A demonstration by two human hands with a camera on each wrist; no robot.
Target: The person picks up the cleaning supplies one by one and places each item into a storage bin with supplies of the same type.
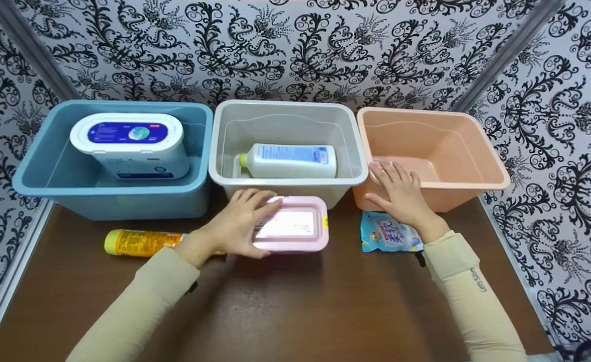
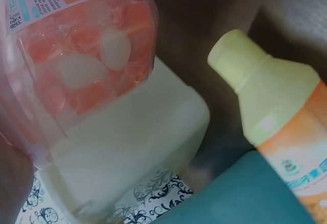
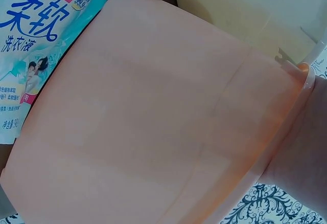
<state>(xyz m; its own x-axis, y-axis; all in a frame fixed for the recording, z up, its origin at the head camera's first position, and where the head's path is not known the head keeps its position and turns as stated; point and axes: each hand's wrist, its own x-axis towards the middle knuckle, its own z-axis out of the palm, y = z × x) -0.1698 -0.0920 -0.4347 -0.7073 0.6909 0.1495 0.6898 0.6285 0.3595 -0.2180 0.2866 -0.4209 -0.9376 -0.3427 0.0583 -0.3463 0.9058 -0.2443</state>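
My left hand (image 1: 240,221) grips a pink plastic box (image 1: 295,223) by its left end, in front of the grey bin (image 1: 288,182). In the left wrist view, red and white pieces show through the clear side of the pink box (image 2: 87,60). My right hand (image 1: 398,193) rests over the front rim of the peach bin (image 1: 456,185), fingers extended over the rim and holding nothing. Below this hand lies a blue laundry detergent pouch (image 1: 388,234), partly covered by the wrist. An orange bottle with a yellow cap (image 1: 142,243) lies behind my left forearm.
On the left stands a blue bin (image 1: 109,191) holding a white lidded tub (image 1: 142,156). A white bottle (image 1: 293,161) lies inside the grey bin. The three bins form a row against a patterned wall (image 1: 275,50), on a brown table (image 1: 295,311).
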